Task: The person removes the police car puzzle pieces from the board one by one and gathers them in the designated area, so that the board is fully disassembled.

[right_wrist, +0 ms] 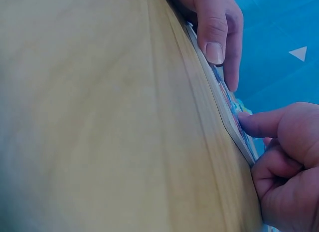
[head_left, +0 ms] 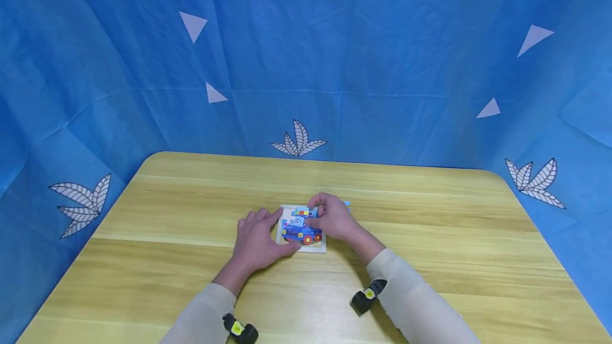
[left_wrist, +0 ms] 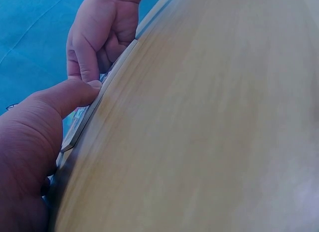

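A small flat jigsaw puzzle (head_left: 302,235) with a pale border and a cartoon blue vehicle lies on the table between the hands. My left hand (head_left: 258,240) spans its left corner, index fingertip at the upper left and thumb along the lower border. In the right wrist view, that thumb (right_wrist: 214,51) presses on the puzzle's edge. The right hand (head_left: 333,217) is over the upper right part, thumb and index finger pinching a colourful puzzle piece (head_left: 302,213) at the vehicle's top. Its other fingers (right_wrist: 279,164) are curled. The right hand covers the puzzle's upper right corner.
The wood-grain table (head_left: 430,216) reaches out on all sides of the puzzle. A bit of light blue (head_left: 347,204) shows just behind the right hand. Behind the table hangs a blue cloth (head_left: 382,68) printed with leaves and triangles. Each sleeved wrist wears a black camera (head_left: 365,299).
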`<state>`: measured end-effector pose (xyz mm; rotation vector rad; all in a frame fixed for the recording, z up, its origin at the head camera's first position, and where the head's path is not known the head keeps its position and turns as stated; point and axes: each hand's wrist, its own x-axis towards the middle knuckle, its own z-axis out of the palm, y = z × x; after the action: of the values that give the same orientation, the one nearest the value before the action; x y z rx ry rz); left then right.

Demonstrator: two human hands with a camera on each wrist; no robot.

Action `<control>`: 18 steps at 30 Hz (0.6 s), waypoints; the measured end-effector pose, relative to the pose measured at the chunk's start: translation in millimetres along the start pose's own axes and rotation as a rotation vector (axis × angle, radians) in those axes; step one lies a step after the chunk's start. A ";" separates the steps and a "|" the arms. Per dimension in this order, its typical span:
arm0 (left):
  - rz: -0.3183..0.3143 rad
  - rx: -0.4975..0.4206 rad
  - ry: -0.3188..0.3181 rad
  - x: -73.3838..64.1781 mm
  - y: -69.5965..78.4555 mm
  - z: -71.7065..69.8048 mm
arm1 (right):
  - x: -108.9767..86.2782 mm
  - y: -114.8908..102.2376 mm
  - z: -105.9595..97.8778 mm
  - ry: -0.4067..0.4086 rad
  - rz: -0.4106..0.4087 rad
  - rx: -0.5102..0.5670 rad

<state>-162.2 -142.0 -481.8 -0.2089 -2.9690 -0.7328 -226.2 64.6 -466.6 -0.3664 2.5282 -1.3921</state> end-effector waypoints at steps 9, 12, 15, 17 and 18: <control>-0.002 0.001 -0.003 -0.1 1.9 -2.2 | -1.2 -0.6 -0.6 -0.005 -0.013 0.008; -0.003 0.003 -0.003 -0.2 2.3 -2.2 | -1.2 -1.3 -0.7 -0.003 -0.007 0.001; -0.004 0.005 -0.002 -0.2 2.3 -1.9 | -1.7 -2.3 -1.0 -0.006 -0.007 -0.001; -0.004 0.007 -0.001 -0.3 2.2 -1.5 | -2.1 -2.7 -1.0 -0.010 -0.005 0.000; -0.004 0.008 -0.001 -0.3 2.2 -1.4 | -2.2 -2.7 -1.0 -0.009 -0.002 -0.004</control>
<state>-161.6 -140.8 -479.6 -0.2030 -2.9737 -0.7206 -224.2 64.7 -463.5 -0.3751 2.5242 -1.3837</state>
